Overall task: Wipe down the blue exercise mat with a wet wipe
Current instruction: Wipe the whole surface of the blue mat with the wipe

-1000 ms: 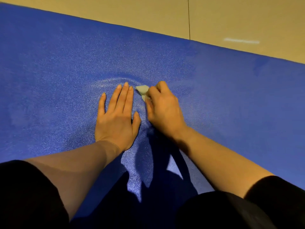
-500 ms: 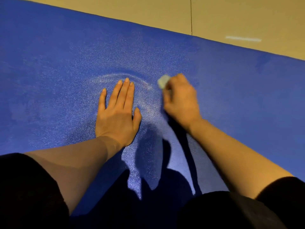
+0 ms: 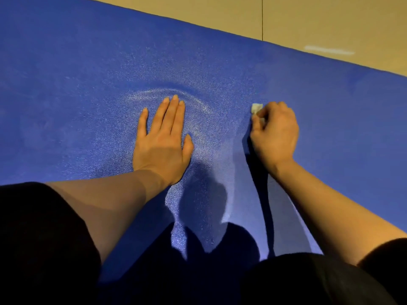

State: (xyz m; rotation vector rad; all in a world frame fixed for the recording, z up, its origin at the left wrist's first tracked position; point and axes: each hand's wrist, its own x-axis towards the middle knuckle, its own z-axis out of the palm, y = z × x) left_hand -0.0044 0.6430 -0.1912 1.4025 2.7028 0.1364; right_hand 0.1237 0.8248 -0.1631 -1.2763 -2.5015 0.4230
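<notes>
A large blue foam exercise mat (image 3: 88, 69) with a fine pebbled surface fills most of the frame, its far edge running on a slant from the top left down to the right edge, with tan tiled floor (image 3: 330, 20) beyond it in the upper right. The left hand (image 3: 161, 139) lies flat on the mat just left of centre, palm down, fingers straight and close together with the little finger and thumb slightly apart, holding nothing; a faint curved crease in the mat arcs around its fingertips. The right hand (image 3: 274, 133) sits to the right of centre, well apart from the left, knuckles up and fingers curled around a small crumpled white wet wipe (image 3: 257, 108), pressing it against the mat. Only a pale corner of the wipe shows, at the upper left of the curled fingers. Both bare forearms reach in from the bottom of the frame out of black sleeves (image 3: 39, 238), and dark shadows fall across the mat at the lower centre.
</notes>
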